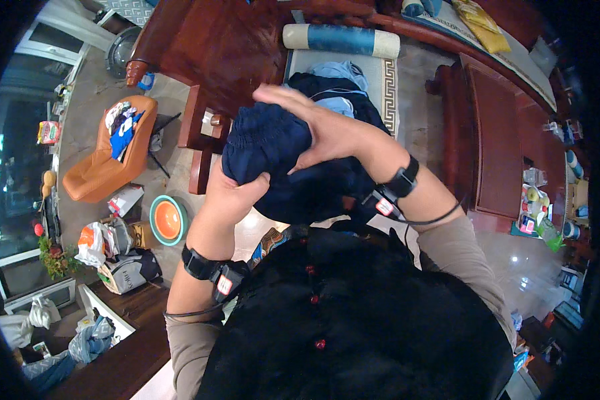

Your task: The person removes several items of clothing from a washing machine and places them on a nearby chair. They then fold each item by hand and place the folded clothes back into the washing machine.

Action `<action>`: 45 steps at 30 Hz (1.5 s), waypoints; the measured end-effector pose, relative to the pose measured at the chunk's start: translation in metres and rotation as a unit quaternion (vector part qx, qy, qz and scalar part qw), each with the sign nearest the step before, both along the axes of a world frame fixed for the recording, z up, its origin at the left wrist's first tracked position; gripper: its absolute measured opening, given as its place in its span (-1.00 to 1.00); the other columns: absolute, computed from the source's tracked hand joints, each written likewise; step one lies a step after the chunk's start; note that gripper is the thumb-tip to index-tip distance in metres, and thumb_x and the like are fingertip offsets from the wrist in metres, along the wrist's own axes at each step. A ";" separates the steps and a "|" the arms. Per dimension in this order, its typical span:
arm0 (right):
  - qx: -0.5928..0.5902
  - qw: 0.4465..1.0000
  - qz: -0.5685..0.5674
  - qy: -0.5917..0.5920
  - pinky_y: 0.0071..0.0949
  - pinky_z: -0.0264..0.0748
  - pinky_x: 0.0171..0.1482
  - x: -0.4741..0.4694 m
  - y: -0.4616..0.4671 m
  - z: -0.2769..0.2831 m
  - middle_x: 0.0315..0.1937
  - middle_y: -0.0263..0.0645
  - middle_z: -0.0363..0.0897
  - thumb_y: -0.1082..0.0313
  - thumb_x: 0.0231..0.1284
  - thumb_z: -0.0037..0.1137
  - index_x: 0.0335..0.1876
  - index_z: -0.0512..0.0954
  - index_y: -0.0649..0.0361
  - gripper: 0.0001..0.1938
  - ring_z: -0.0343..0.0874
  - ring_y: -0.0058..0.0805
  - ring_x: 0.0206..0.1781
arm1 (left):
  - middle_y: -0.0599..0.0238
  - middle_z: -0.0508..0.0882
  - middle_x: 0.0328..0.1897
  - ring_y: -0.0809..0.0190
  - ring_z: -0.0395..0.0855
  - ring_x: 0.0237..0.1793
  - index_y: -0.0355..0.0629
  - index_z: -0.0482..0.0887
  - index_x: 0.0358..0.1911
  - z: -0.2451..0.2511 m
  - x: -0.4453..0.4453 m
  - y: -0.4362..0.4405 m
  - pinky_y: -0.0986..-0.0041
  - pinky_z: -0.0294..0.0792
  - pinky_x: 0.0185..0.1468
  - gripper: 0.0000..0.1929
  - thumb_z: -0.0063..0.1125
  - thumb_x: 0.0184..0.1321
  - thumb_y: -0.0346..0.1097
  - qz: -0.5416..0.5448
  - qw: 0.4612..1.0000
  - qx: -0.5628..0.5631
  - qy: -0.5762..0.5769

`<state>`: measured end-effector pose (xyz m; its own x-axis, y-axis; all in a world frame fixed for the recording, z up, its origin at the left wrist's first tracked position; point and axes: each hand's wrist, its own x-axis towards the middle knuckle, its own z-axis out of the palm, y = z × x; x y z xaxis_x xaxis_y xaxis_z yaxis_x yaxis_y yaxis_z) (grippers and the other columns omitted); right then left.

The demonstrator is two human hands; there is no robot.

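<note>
A navy blue garment (267, 142) with a gathered, elastic-looking edge is bunched up in front of me. My left hand (235, 195) grips its near left side, thumb on top. Around its right side curves my right hand (327, 127), thumb below and fingers over the far edge; those fingertips are slightly blurred. Dark cloth (310, 192) hangs under the hands, and I cannot tell whether it is the same garment. Beyond them, black and light blue clothes (342, 82) lie in a pile on the pale seat cushion (387, 75).
A blue and cream bolster (340, 41) lies at the seat's far end. Left are a wooden armrest (192, 117), an orange chair (105, 170) bearing clothes, nested basins (168, 220) and several bags (130, 270). A dark red wooden table (495, 145) stands to the right.
</note>
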<state>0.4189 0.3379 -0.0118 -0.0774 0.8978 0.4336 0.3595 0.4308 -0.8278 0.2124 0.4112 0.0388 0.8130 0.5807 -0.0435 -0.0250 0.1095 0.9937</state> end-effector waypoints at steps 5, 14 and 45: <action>-0.224 0.966 0.127 -0.003 -0.37 0.32 0.18 -0.002 0.013 -0.006 0.11 -0.14 0.45 0.28 -0.15 0.40 0.08 0.45 0.16 -0.43 0.44 -0.23 0.14 | 0.13 0.60 0.05 0.23 0.58 0.04 -0.35 0.41 0.13 0.029 -0.023 0.005 0.39 0.35 0.18 -0.36 0.07 -0.22 -0.65 0.030 0.995 -0.070 -0.060; -0.233 0.942 -0.166 -0.176 -0.28 0.47 -0.07 0.044 0.008 -0.044 -0.23 -0.05 0.56 0.36 -0.14 0.27 -0.17 0.45 0.13 -0.66 0.55 -0.05 -0.10 | 0.27 0.59 -0.04 0.34 0.54 -0.01 -0.26 0.41 0.07 0.026 -0.061 0.031 0.49 0.35 0.13 -0.46 0.11 -0.10 -0.68 0.168 0.974 0.149 -0.026; -0.202 0.959 -0.085 0.178 -0.29 0.47 0.00 -0.047 0.050 -0.039 -0.10 0.11 0.54 0.20 0.26 0.02 0.20 0.34 0.23 -0.55 0.56 0.00 -0.02 | 0.17 0.58 0.03 0.10 0.58 -0.01 -0.19 0.48 0.06 -0.037 0.032 0.071 0.25 0.45 0.09 -0.68 0.10 0.22 -0.40 0.254 0.955 -0.124 -0.092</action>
<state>0.3719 0.3878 -0.0504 0.1734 0.9847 0.0186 0.0603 0.0082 -0.9981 0.2449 0.4819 0.0013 0.4365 0.8924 -0.1145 -0.3094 0.2684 0.9123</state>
